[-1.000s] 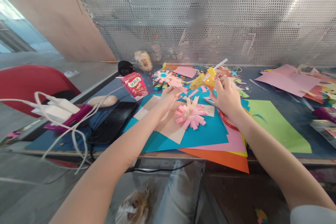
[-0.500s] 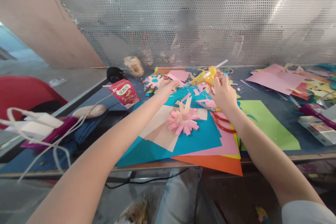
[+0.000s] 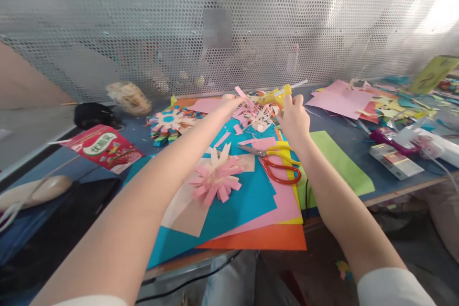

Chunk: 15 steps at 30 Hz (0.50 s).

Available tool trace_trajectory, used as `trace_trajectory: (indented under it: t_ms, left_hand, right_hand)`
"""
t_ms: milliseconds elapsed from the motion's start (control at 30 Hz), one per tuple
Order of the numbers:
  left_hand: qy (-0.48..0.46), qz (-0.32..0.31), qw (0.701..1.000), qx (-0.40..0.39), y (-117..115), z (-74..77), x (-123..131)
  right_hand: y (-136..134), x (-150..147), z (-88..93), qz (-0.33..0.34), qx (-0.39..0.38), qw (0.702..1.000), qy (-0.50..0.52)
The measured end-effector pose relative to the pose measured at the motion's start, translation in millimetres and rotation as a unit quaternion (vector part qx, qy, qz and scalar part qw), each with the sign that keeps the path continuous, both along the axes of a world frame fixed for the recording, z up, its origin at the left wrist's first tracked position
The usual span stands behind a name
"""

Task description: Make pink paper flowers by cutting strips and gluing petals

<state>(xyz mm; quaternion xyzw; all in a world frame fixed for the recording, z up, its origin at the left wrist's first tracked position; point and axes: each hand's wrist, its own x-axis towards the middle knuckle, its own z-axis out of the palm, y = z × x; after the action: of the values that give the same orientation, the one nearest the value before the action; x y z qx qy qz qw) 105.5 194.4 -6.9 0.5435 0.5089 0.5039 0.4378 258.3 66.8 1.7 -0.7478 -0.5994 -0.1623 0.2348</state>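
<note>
Two bare forearms [image 3: 156,193] stretch forward over the blue table top [image 3: 353,141], elbows bent only slightly, with the wrists turned inward toward each other. The left hand [image 3: 232,101] is at the far side, palm down, its fingertips close together at a pink paper strip [image 3: 244,95]; whether they pinch that strip cannot be told. At the left hand's 3 o'clock, the right hand [image 3: 295,115] curls its fingers around the handle of a yellow glue gun [image 3: 273,97], whose body lies toward this hand's 10 o'clock, nozzle end toward the left hand. A clear stick [image 3: 300,84] juts from its rear toward 2 o'clock. Paper scraps [image 3: 263,120] lie below the gun. Toward the left hand's 6 o'clock, well apart from both grips, a pink paper flower [image 3: 217,179] rests on paper sheets, with scissors [image 3: 264,153] at its 2 o'clock.
</note>
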Motion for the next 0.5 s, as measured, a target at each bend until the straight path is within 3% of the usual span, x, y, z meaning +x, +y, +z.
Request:
trace_trajectory:
  t_ms: [200,400,500]
  left_hand:
    - [0.016,0.004,0.999,0.030,3.2,-6.5,3.2]
    - [0.134,-0.055,0.978,0.153,11.1,-28.0,2.1]
    - [0.177,-0.048,0.956,0.227,8.6,-25.7,0.1]
  right_hand:
    - [2.7,1.1,-2.0,-0.014,-0.022,1.000,0.005]
    - [0.9,6.2,-1.4,-0.105,-0.098,0.988,0.063]
    - [3.6,9.7,-4.1,-0.139,-0.139,0.974,0.110]
